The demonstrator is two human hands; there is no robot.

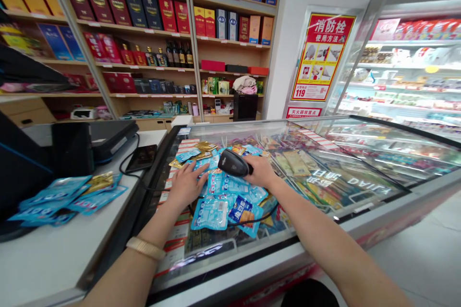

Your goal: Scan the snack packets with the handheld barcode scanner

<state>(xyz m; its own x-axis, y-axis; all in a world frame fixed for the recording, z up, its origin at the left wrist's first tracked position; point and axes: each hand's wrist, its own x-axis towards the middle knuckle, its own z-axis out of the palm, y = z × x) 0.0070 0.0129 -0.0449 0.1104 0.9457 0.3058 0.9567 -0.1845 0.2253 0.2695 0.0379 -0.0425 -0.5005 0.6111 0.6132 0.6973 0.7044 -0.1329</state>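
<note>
At the right edge of the white desk point(36, 268), a loose stack of shiny, light-blue packets point(57, 194) is topped by a crinkled gold packet point(99, 182). Nearer the far right corner, a flat, dark device point(142, 158) is laid by the edge, which is crossed by a thin black cable point(124, 170).

Toward the left edge of the glass-topped freezer point(252, 259), the left hand point(187, 184) is held palm down, mostly open, with its fingers spread and slightly bent. Blue packets are touched by its fingertips; nothing is seen to be gripped. Its wrist is circled by a ribbed, pale-gold band point(146, 248).

The pile point(211, 213) of glossy, flat foil packets is spread over the freezer's left part, gold pieces point(205, 147) being gathered toward the far edge and 1 darker blue packet point(242, 210) being set toward the near edge.

Over the pile, the smooth, rounded black head of a scanner point(232, 163) is pointed left. Its handle is enclosed by the right hand point(260, 171), whose fingers are curled closed around it; whether any packet is touched by the scanner cannot be told. Farther right, white lettering point(326, 177) is shown on the clear glass.
</note>
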